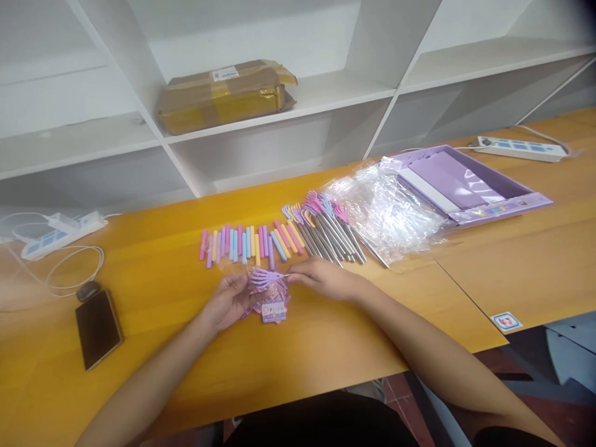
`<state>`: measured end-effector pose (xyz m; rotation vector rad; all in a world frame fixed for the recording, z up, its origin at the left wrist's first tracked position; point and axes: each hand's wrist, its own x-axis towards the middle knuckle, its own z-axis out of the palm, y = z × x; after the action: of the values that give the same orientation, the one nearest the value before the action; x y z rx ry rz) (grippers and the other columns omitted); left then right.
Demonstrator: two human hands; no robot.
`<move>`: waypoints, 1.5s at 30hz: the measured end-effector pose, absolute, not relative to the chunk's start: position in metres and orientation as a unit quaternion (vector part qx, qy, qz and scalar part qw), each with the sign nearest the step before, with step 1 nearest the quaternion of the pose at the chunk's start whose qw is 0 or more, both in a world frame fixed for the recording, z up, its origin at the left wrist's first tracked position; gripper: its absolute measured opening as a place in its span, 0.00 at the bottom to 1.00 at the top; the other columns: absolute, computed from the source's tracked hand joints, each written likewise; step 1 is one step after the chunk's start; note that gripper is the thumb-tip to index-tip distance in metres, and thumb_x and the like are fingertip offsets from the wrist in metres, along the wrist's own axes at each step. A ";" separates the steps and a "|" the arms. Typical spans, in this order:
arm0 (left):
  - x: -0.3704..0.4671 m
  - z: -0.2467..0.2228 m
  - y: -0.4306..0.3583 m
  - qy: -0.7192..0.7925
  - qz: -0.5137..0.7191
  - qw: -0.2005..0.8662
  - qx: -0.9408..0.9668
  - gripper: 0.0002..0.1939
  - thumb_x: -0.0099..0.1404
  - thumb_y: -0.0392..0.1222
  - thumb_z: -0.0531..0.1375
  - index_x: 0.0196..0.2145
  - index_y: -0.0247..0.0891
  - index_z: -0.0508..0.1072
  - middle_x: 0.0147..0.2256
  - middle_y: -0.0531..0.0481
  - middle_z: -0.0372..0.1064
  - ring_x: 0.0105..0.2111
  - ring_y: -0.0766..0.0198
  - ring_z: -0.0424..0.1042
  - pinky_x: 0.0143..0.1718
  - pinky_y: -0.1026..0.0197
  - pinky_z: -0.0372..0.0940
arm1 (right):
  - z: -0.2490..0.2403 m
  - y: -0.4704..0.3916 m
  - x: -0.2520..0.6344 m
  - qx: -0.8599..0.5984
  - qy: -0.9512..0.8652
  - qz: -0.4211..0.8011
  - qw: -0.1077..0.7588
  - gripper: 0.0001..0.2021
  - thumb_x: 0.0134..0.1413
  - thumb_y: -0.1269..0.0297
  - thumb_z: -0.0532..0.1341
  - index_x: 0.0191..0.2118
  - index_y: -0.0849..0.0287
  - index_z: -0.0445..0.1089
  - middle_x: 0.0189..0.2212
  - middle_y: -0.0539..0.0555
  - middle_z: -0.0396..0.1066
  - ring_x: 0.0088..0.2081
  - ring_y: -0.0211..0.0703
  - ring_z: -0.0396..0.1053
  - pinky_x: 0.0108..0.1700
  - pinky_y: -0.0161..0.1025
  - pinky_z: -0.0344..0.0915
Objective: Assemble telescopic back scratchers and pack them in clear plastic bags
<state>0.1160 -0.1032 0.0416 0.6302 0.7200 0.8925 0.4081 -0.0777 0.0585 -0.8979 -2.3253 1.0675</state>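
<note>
A purple hand-shaped back scratcher (264, 279) is held between both hands above the table. My left hand (231, 302) is closed at its claw end, where a bit of clear film seems to show; I cannot tell whether the film wraps the claw. My right hand (321, 277) pinches the thin metal shaft. Beneath lies a small pile of printed cards (274, 311), partly hidden by the left fingers. Just beyond is a row of pink, purple, blue and yellow handle sleeves (252, 241). Several more back scratchers (330, 226) with metal rods lie bunched to their right.
Clear plastic bags (391, 208) are heaped beside an open purple box (470, 183). Power strips (521, 149) (65, 234) lie at both sides. A dark phone (99, 329) is on the left. A taped carton (228, 96) rests on the white shelf behind.
</note>
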 end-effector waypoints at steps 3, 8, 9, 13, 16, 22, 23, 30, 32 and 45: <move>0.119 0.043 -0.104 0.332 0.418 0.792 0.297 0.20 0.60 0.51 0.79 0.41 0.33 0.85 0.46 0.38 0.85 0.47 0.50 0.85 0.52 0.51 0.82 | 0.059 -0.078 0.407 -0.321 -0.837 0.386 0.220 0.25 0.81 0.47 0.51 0.35 0.56 0.73 0.31 0.52 0.73 0.33 0.43 0.67 0.40 0.41 0.59; 0.122 0.043 -0.103 0.359 0.459 0.747 0.321 0.20 0.58 0.50 0.81 0.38 0.31 0.86 0.42 0.39 0.85 0.45 0.53 0.84 0.51 0.53 0.82 | 0.058 -0.079 0.405 -0.324 -0.845 0.362 0.225 0.26 0.82 0.48 0.49 0.37 0.58 0.74 0.31 0.52 0.73 0.32 0.42 0.66 0.39 0.40 0.59; 0.123 0.042 -0.104 0.362 0.466 0.738 0.327 0.19 0.58 0.50 0.81 0.37 0.31 0.86 0.41 0.39 0.85 0.44 0.54 0.84 0.51 0.52 0.82 | 0.058 -0.079 0.404 -0.325 -0.845 0.361 0.224 0.26 0.82 0.48 0.49 0.37 0.58 0.74 0.31 0.52 0.74 0.32 0.41 0.67 0.39 0.40 0.59; 0.123 0.040 -0.105 0.353 0.474 0.727 0.348 0.18 0.58 0.50 0.81 0.35 0.32 0.86 0.38 0.42 0.85 0.40 0.54 0.85 0.48 0.49 0.83 | 0.057 -0.082 0.402 -0.323 -0.843 0.365 0.226 0.25 0.82 0.48 0.50 0.39 0.59 0.76 0.32 0.52 0.76 0.33 0.41 0.69 0.39 0.40 0.59; 0.124 0.041 -0.105 0.350 0.473 0.725 0.358 0.17 0.58 0.50 0.81 0.33 0.34 0.86 0.36 0.44 0.85 0.38 0.55 0.85 0.46 0.51 0.83 | 0.057 -0.082 0.401 -0.324 -0.843 0.363 0.229 0.27 0.82 0.48 0.49 0.38 0.59 0.75 0.31 0.52 0.75 0.31 0.41 0.68 0.38 0.39 0.58; 0.130 0.041 -0.105 0.407 0.474 0.675 0.393 0.20 0.56 0.52 0.81 0.38 0.34 0.86 0.38 0.43 0.85 0.37 0.54 0.85 0.46 0.50 0.83 | 0.056 -0.082 0.400 -0.340 -0.839 0.358 0.229 0.27 0.82 0.48 0.50 0.34 0.58 0.73 0.28 0.51 0.72 0.29 0.40 0.64 0.37 0.39 0.57; 0.131 0.039 -0.106 0.417 0.478 0.664 0.396 0.20 0.57 0.52 0.81 0.39 0.35 0.86 0.39 0.43 0.85 0.37 0.55 0.85 0.46 0.51 0.83 | 0.056 -0.083 0.399 -0.347 -0.838 0.359 0.221 0.27 0.82 0.48 0.50 0.34 0.58 0.73 0.28 0.51 0.72 0.29 0.40 0.64 0.37 0.39 0.57; 0.128 0.022 -0.114 0.441 0.375 0.700 0.419 0.24 0.63 0.58 0.76 0.46 0.34 0.85 0.44 0.37 0.86 0.43 0.47 0.86 0.47 0.49 0.82 | 0.054 -0.091 0.392 -0.393 -0.798 0.409 0.205 0.21 0.78 0.53 0.59 0.68 0.55 0.69 0.38 0.54 0.81 0.37 0.47 0.76 0.43 0.42 0.68; 0.127 0.022 -0.116 0.447 0.327 0.711 0.433 0.25 0.64 0.58 0.75 0.45 0.33 0.86 0.45 0.35 0.85 0.45 0.45 0.86 0.46 0.49 0.81 | 0.055 -0.093 0.391 -0.392 -0.791 0.429 0.191 0.29 0.78 0.54 0.59 0.77 0.55 0.58 0.36 0.53 0.82 0.36 0.48 0.76 0.42 0.42 0.68; 0.134 0.041 -0.109 0.433 0.493 0.655 0.375 0.23 0.60 0.55 0.78 0.43 0.35 0.82 0.41 0.43 0.84 0.33 0.57 0.84 0.29 0.59 0.79 | 0.061 -0.098 0.388 -0.386 -0.782 0.453 0.187 0.34 0.75 0.54 0.61 0.78 0.58 0.52 0.37 0.53 0.79 0.35 0.46 0.73 0.39 0.40 0.65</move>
<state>0.1343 -0.1091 0.0406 0.8497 0.9819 1.1166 0.3876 -0.0976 0.0611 -1.0855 -2.2015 1.2756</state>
